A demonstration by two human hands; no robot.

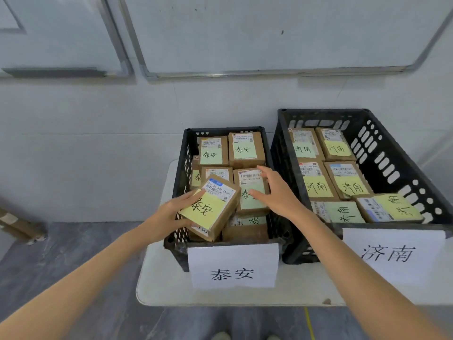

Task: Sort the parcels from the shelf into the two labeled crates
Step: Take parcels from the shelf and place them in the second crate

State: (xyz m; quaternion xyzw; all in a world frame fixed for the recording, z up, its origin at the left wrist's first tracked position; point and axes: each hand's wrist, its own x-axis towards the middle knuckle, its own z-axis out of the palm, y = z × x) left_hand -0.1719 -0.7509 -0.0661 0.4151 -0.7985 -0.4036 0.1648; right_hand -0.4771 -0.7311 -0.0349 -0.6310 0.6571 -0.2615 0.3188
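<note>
Two black plastic crates stand side by side on a white table [159, 285]. The left crate [180, 168] bears a paper sign 泰安 [232, 266] and holds several brown parcels with green and yellow notes. My left hand [171, 212] grips a tilted parcel with a yellow 泰安 note [210, 207] at the crate's front left. My right hand [274, 190], fingers straight, rests on a green-noted parcel [250, 192] beside it. The right crate [382, 153], signed 济南 [392, 253], holds several parcels marked 济南.
A white wall with framed whiteboards [269, 33] rises behind the crates. Grey floor [61, 266] lies to the left of the table, with a brown cardboard piece [14, 222] at the far left edge. My shoes show at the bottom.
</note>
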